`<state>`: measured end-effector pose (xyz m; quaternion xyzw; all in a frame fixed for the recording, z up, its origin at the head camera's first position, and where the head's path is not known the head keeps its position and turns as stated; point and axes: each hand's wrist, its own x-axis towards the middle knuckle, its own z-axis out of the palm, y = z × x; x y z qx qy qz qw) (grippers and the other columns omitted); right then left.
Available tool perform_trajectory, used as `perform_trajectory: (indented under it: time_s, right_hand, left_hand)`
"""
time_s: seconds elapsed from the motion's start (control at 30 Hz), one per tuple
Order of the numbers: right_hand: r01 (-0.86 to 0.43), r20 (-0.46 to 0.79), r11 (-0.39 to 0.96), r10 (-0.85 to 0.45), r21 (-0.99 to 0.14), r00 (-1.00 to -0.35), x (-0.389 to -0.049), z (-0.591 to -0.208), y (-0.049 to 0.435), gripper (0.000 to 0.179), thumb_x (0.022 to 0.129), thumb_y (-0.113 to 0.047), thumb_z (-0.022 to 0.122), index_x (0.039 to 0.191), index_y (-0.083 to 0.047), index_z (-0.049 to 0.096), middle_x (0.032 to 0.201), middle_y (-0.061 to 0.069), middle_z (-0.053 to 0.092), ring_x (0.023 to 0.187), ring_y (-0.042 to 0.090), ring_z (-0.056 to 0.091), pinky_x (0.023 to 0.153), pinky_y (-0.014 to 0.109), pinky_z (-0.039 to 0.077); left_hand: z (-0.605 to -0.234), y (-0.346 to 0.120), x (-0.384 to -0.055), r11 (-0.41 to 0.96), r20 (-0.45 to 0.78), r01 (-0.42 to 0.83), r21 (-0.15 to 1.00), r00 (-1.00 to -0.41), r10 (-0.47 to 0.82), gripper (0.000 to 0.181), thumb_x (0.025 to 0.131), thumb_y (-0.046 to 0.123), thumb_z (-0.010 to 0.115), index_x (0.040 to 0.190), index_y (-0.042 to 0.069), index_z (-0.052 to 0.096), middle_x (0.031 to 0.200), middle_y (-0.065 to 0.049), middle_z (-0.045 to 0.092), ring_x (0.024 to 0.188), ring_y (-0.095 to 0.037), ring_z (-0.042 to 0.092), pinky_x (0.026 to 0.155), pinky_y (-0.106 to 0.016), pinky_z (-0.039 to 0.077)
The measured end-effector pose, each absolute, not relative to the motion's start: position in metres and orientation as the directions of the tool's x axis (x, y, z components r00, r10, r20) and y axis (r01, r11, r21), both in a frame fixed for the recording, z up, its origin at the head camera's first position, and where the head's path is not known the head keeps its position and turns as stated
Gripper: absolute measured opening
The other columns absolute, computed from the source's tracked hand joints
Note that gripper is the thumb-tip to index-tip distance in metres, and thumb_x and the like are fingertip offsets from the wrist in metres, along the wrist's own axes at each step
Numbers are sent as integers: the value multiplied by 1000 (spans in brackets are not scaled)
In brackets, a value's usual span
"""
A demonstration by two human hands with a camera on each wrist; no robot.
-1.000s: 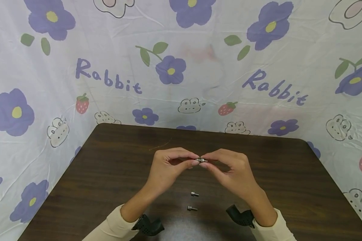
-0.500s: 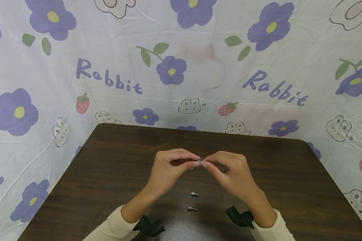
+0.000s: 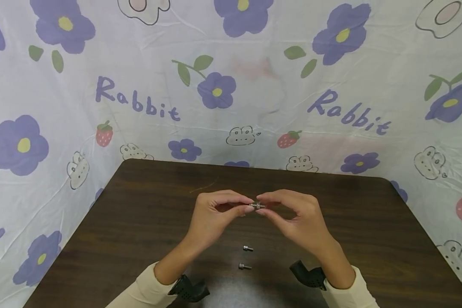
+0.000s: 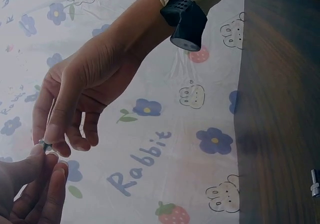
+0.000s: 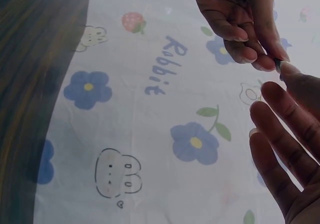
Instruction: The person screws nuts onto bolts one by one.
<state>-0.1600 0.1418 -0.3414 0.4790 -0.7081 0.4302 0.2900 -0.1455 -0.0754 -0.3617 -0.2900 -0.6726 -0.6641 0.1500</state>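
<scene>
In the head view, a small silvery bolt [image 3: 254, 205] lies sideways between my two hands, above the table. A wider ring-like piece sits partway along it, and its left end is hidden in my left fingertips. My left hand [image 3: 215, 214] pinches that end between thumb and index finger. From the other side, my right hand [image 3: 298, 218] has its thumb and index fingertips around the ringed part. The right wrist view shows the bolt [image 5: 278, 65] as a dark sliver at the meeting fingertips, the other right fingers [image 5: 272, 169] spread. Two similar bolts, an upper one [image 3: 248, 248] and a lower one [image 3: 244, 266], lie nearer me.
The dark wooden table [image 3: 146, 222] has a thin brownish strand [image 3: 205, 187] on it towards the back. A cloth [image 3: 150, 137] printed with flowers and rabbits hangs behind and beside it. Black wrist-worn devices, left [image 3: 190, 290] and right [image 3: 308, 276], stick out below the sleeves.
My right fingertips close in on the bolt half a second ago, then part slightly and show more of it now. The left hand keeps its pinch; the two table bolts stay put.
</scene>
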Motion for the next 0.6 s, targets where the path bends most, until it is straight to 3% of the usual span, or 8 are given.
perform_trajectory:
  time_s: [0.3,0.6]
  right_hand:
    - [-935,820,173,-449,-311,-356,-162,-341,142,22,96,-25,72,101,-4,77,93,6,76,82,19,74,80,20,57]
    - [-916,797,204,-451,-345,-401,-161,-345,142,27,99,-30,67,100,-4,77,91,5,76,79,17,73,73,24,59]
  left_hand:
    - [-363,-75,-145,-54,578,579,813,-793,193,10,87,4,80,97,4,80,91,-5,76,76,-22,71,67,-36,62]
    - [-362,-74,-146,-51,591,594,803,-782,200,10,87,4,79,97,4,80,92,-5,76,76,-21,71,67,-36,62]
